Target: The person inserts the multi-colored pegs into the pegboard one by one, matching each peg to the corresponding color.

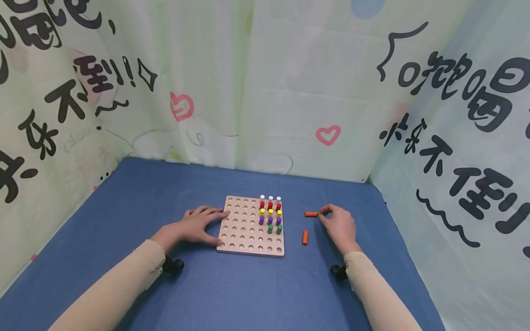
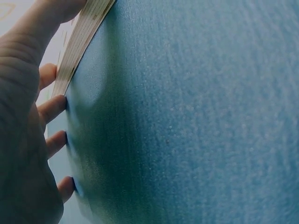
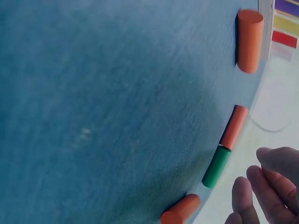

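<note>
A light wooden pegboard (image 1: 244, 239) lies on the blue cloth. Its right columns hold white, red, yellow and purple pegs and two green pegs (image 1: 279, 229). My left hand (image 1: 199, 225), fingers spread, touches the board's left edge with thumb and index finger; the other fingertips rest on the cloth. Right of the board, a loose green peg (image 3: 217, 166) lies end to end with an orange peg (image 3: 233, 127). Over the green peg hovers my right hand (image 1: 339, 226), its thumb and fingertips near each other, with nothing visible between them in the right wrist view.
Another orange peg (image 1: 305, 237) lies nearer the front, between board and right hand. A third orange peg (image 3: 181, 210) shows in the right wrist view, beyond the green one. Printed curtains (image 1: 265, 92) enclose the table's back and sides.
</note>
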`<state>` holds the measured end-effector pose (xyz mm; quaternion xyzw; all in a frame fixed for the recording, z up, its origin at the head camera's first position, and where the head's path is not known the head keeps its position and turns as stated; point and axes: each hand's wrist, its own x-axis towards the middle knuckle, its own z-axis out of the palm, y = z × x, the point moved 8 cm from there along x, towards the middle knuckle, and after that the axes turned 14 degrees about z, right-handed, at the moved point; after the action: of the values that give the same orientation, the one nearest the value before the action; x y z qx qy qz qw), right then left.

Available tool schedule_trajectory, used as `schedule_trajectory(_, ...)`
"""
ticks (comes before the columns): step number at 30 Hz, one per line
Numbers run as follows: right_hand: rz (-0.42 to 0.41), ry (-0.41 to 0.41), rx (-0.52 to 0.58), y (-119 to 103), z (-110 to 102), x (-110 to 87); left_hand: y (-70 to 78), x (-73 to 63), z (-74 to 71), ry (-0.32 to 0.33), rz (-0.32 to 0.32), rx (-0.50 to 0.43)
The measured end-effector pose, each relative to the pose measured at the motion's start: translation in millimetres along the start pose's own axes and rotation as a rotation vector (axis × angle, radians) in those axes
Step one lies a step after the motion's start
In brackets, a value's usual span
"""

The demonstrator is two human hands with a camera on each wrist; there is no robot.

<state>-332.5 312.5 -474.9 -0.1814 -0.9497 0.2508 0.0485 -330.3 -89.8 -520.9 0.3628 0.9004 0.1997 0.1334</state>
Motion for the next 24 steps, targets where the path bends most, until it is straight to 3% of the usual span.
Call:
schedule_trajectory(8, 0.021, -0.033, -0.01, -0.2, 5.4, 7.6, 0.9, -0.5, -0.2, 0.001, 0.002, -0.008)
schedule_trajectory(17, -0.028, -0.067, -0.086, -2.2, 16.0, 9.9, -1.1, 0.3, 1.0, 0.0, -0.001, -0.007)
schedule_trajectory(24, -0.026, -0.096, -0.072, -1.6, 18.6, 12.4, -3.4, 1.8, 1.5, 0.005, 0.003, -0.005)
